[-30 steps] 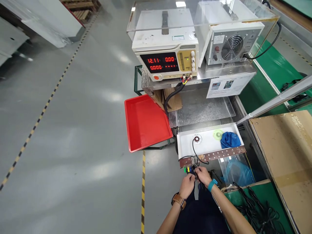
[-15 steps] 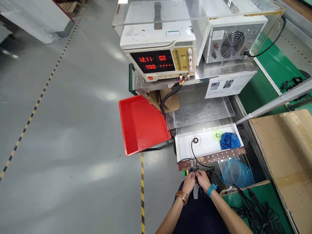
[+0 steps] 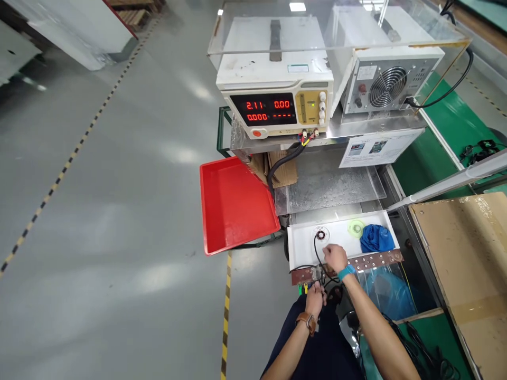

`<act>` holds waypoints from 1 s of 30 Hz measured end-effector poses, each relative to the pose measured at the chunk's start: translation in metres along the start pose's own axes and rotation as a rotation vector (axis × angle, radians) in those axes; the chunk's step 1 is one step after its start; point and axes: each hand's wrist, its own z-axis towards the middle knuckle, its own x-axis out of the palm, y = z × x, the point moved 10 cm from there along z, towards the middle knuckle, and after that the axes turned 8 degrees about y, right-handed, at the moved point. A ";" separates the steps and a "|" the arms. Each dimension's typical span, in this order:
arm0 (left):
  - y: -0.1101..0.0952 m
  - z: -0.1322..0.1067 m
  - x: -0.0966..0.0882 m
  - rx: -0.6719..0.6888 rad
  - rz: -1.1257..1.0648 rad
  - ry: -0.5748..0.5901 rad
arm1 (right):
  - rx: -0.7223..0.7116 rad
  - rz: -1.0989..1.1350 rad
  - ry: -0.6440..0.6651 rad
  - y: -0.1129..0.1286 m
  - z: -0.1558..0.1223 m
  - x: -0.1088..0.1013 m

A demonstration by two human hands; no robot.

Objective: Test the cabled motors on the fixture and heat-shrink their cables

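Note:
My left hand (image 3: 316, 300) is closed just below the brown perforated strip (image 3: 380, 258), its fingertips at a small clear-and-dark fitting (image 3: 317, 273). What it grips is too small to make out. My right hand (image 3: 335, 257) is over the front edge of the white tray (image 3: 340, 228), fingers curled together, and I cannot see what is in them. Left of that hand, a thin black cable (image 3: 318, 253) runs from a round fitting (image 3: 320, 235) in the tray down to the strip. Green and yellow pieces (image 3: 303, 288) show below the strip's left end.
A power supply (image 3: 273, 105) with red digits stands on the metal shelf, beside a second unit with a fan (image 3: 387, 87). A red bin (image 3: 237, 206) is at left. Blue cloth (image 3: 375, 238) lies in the tray. A cardboard box (image 3: 467, 264) and coiled cables (image 3: 428, 343) are at right.
My right hand has left my left hand and moved up over the tray's edge. My left hand stays below the strip. The view has shifted slightly, and the display digits differ.

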 end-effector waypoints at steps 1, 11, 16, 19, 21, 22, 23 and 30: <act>0.000 0.001 0.002 -0.001 -0.009 -0.009 | 0.025 -0.063 -0.022 0.006 0.016 -0.012; 0.004 0.004 0.003 -0.062 -0.098 -0.053 | -0.025 -0.270 0.027 0.037 0.090 -0.002; 0.004 0.003 0.004 -0.069 -0.138 -0.044 | -0.047 -0.280 0.013 0.036 0.092 0.002; -0.001 0.002 0.003 -0.041 -0.132 -0.038 | -0.051 -0.267 0.003 0.035 0.094 0.004; -0.006 0.000 0.002 -0.012 -0.121 -0.045 | -0.050 -0.257 -0.002 0.035 0.095 0.006; -0.008 -0.002 0.001 0.000 -0.117 -0.050 | -0.047 -0.252 -0.004 0.034 0.096 0.007; -0.009 -0.003 0.000 0.010 -0.113 -0.055 | -0.045 -0.247 -0.006 0.034 0.096 0.008; -0.014 -0.005 -0.002 0.056 0.011 -0.020 | -0.039 -0.196 -0.032 0.037 0.092 0.006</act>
